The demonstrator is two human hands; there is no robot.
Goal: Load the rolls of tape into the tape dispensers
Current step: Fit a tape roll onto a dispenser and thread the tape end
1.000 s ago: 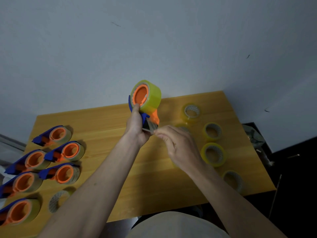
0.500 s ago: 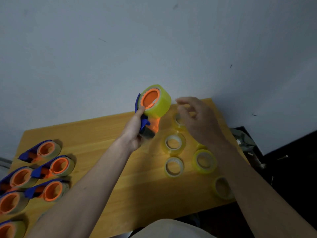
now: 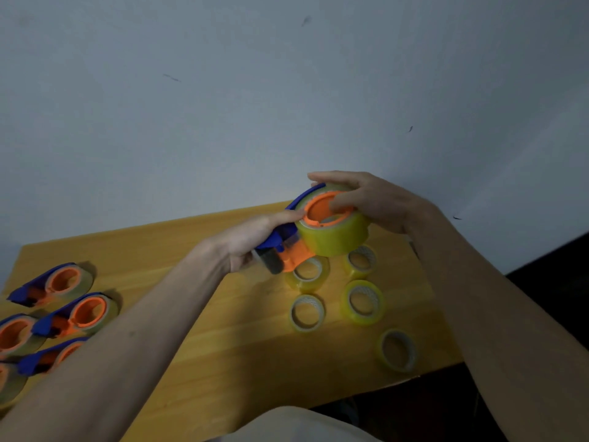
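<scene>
My left hand (image 3: 251, 240) grips the blue handle of a blue and orange tape dispenser (image 3: 288, 247), held in the air over the wooden table (image 3: 223, 339). A yellow roll of tape (image 3: 334, 237) sits on the dispenser's orange hub. My right hand (image 3: 373, 202) rests on top of that roll, fingers across the hub's rim. Several loose yellow rolls lie flat on the table below, among them one (image 3: 307, 312) near the middle and one (image 3: 363, 301) to its right.
Several loaded dispensers lie at the table's left edge, such as one (image 3: 52, 285) at the back and one (image 3: 78, 315) in front of it. A grey wall rises behind the table. The floor to the right is dark.
My right hand has come from beside the dispenser onto the top of the roll. The dispenser has tilted so that its hub faces more upward, and it has shifted right and lower.
</scene>
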